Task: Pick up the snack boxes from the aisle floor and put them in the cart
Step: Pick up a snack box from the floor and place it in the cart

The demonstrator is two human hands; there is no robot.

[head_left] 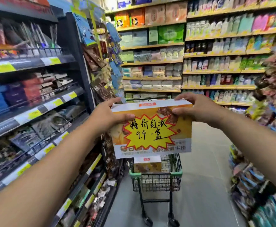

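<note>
I hold a large orange and white snack box (152,128) upright in the air, its front bearing a yellow starburst price tag with handwriting. My left hand (107,114) grips its upper left corner and my right hand (197,108) grips its upper right corner. Below and behind the box stands a wire shopping cart (157,179) with green corner trim. Another snack box (148,164) of the same kind lies inside the cart's basket, partly hidden by the held box.
Stocked shelves (35,99) line the left side of the narrow aisle. A display of snack bags (268,161) crowds the right side. More shelves (199,54) stand across the far end. Grey floor (204,185) shows around the cart.
</note>
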